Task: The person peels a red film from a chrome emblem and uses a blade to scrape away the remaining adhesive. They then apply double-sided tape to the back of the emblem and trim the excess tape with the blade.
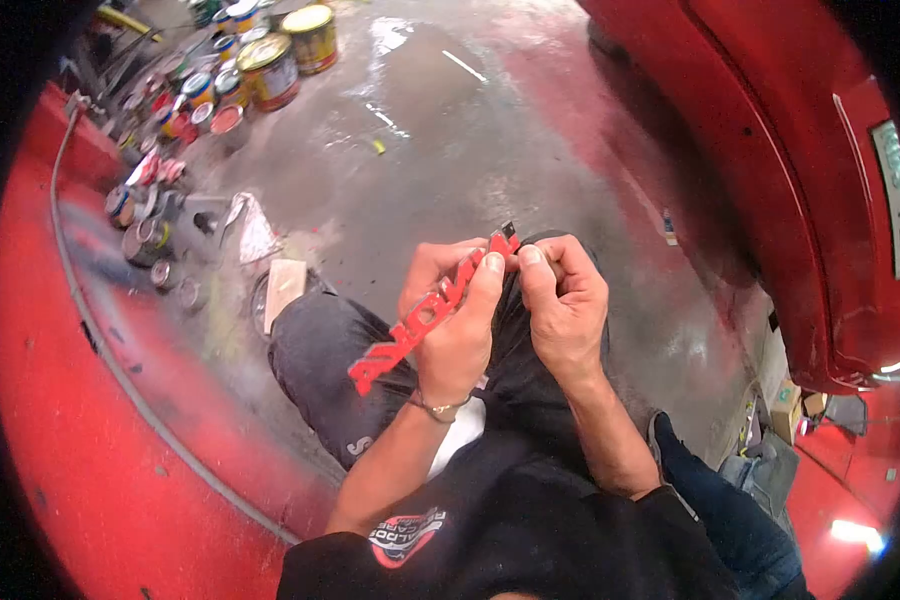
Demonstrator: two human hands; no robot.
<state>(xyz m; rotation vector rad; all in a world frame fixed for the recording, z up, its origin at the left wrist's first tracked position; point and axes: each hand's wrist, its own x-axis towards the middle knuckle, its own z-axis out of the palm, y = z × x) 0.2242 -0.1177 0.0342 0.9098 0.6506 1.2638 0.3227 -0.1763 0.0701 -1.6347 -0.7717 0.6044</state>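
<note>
A long red car lettering badge (422, 318) with joined cut-out letters slants up to the right over my lap. My left hand (455, 325) is closed around its upper half, thumb pressed flat on the letters, while the lower left end sticks out free. At the upper end a small dark piece (510, 230) shows beside the red. Right there my right hand (567, 305) is closed in a pinch, thumb against bent index finger. What lies between those fingertips is hidden.
A red car bumper (770, 180) with a licence plate (895, 195) curves along the right. Paint cans (268, 72) crowd the upper left. A red painted panel (120, 400) runs down the left. A wooden block (286, 290) and white rag (253, 230) lie near my knee.
</note>
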